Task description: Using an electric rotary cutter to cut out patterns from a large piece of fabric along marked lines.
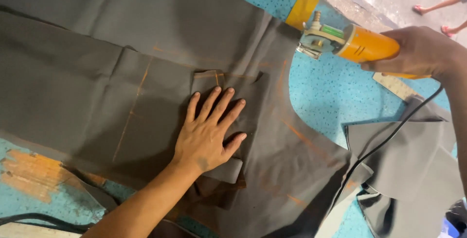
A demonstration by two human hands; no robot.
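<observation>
i'm pressing my left hand point(206, 138) flat on the grey fabric point(146, 72), fingers spread open and straight, palm down, gripping nothing. it is lying there as a weight: the cloth is stacked in layers, and an open hand is covering more area than a fist would, so the layers under it are being kept from sliding over one another. it is resting just beside the orange chalk lines point(131, 111) and on top of a small loose patch piece point(224, 170) that is sticking out below my palm, well apart from the cutting end.

my right hand point(416, 53) is wrapping closed around the orange body of the electric fabric cutter point(355, 43), fingers curled over the top of the handle. the metal head of the cutter is sitting at the far edge of the fabric, where the cloth is meeting the speckled blue table point(326, 92), right by a curved chalk line that is running down toward the near side. i cannot tell whether the blade is touching the cloth; the head is hiding it.

the black power cord point(384, 141) is trailing away from my right wrist and across the cut grey offcuts point(413, 170) on the right, lying clear of the marked panel. a pale ruler point(396, 86) is lying under my right hand on the table. beyond the table edge, someone's feet point(433, 7) are showing on the concrete floor.
</observation>
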